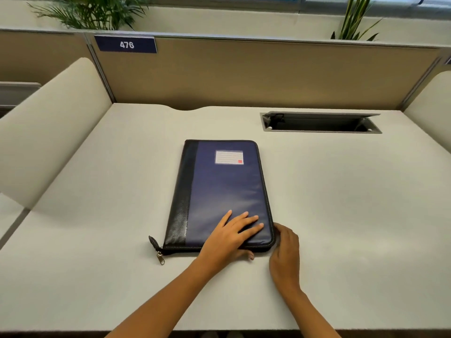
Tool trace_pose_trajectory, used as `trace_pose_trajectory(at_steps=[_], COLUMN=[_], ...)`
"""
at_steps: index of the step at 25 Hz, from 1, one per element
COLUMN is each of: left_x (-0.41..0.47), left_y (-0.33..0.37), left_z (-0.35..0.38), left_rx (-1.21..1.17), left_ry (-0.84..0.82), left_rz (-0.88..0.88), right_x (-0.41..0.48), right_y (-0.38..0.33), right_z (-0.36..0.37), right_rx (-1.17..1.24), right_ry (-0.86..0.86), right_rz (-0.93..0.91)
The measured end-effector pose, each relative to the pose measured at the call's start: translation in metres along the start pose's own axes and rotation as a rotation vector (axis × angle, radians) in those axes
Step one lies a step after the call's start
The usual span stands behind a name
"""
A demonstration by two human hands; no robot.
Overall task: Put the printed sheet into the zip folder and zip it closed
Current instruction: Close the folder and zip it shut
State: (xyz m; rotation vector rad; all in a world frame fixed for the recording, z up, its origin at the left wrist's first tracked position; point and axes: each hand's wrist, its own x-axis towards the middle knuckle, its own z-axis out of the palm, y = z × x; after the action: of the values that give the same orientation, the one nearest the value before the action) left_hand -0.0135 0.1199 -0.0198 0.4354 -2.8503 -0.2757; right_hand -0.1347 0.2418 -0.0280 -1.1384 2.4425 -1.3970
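The zip folder (220, 189) lies flat and closed on the desk, blue with a black spine strip at the left and a white label near its far end. Its zipper pull (160, 259) hangs off the near left corner. My left hand (231, 236) rests palm down on the near right part of the cover, fingers spread, thumb tucked at the near edge. My right hand (285, 252) is at the folder's near right corner, its fingertips curled against the zip edge and hidden from me. No printed sheet is in view.
The white desk (341, 215) has a cable hatch (319, 123) with its lid raised at the back right. A tan partition with a sign reading 476 (126, 44) closes the back. Cream side panels (48, 128) stand left and right.
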Motion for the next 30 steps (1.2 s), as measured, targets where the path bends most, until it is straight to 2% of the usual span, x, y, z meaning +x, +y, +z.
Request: trace_pose_trajectory(at_steps=[7,9,12,16,19,24,30], left_x=[-0.001,-0.008,-0.035,-0.092,-0.129,-0.157,-0.164], left_y=[0.001,0.001,-0.011,-0.033,-0.043,-0.053,-0.053], left_z=[-0.001,-0.009,-0.024,-0.048,-0.064,-0.061,-0.063], left_rx=[-0.056,-0.145,-0.303,-0.377,-0.349,-0.342,-0.342], left_ry=[-0.01,0.044,0.204,0.425,0.378,0.329,0.378], left_rz=[-0.069,-0.148,-0.346,-0.637,-0.782,-0.804,-0.795], right_x=[-0.001,-0.003,-0.015,-0.033,-0.046,-0.07,-0.067], right_y=[0.001,-0.006,-0.024,-0.051,-0.067,-0.089,-0.121], right_z=[0.0,-0.003,-0.006,0.01,0.03,0.074,0.105], right_rx=[0.093,0.087,0.027,0.031,0.006,-0.133,-0.262], right_ry=[0.017,0.072,0.086,-0.103,-0.323,-0.508,-0.42], right_rz=[0.091,0.028,-0.187,-0.338,-0.47,-0.628,-0.638])
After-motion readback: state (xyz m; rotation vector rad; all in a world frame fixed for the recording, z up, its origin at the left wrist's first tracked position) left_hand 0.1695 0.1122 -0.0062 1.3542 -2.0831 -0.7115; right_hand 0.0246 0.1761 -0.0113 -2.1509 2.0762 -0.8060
